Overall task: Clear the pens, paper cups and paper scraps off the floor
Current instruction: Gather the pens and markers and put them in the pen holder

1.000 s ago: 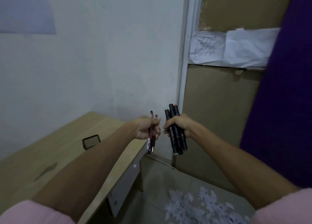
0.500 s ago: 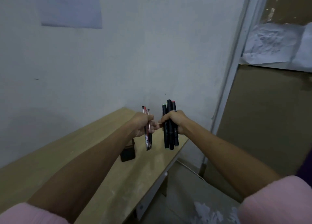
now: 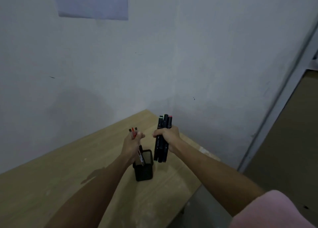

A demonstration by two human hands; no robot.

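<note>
Two bundles are held above the tabletop (image 3: 51,184): thin pens (image 3: 137,147) clenched in the left hand (image 3: 132,142) over the black holder (image 3: 143,169), markers (image 3: 162,140) clenched in the right hand (image 3: 167,135) just right of it; a crowded insertion could tip the holder.

In front of you is a light wooden surface (image 3: 68,176) set into the corner against the pale wall. One black mesh pen holder (image 3: 143,171) stands upright directly on it, near its right edge. A dark stain (image 3: 93,175) marks the wood to the left of the holder, and pale scuffs show near the far right edge. Grey floor (image 3: 204,208) shows beyond that edge.
</note>
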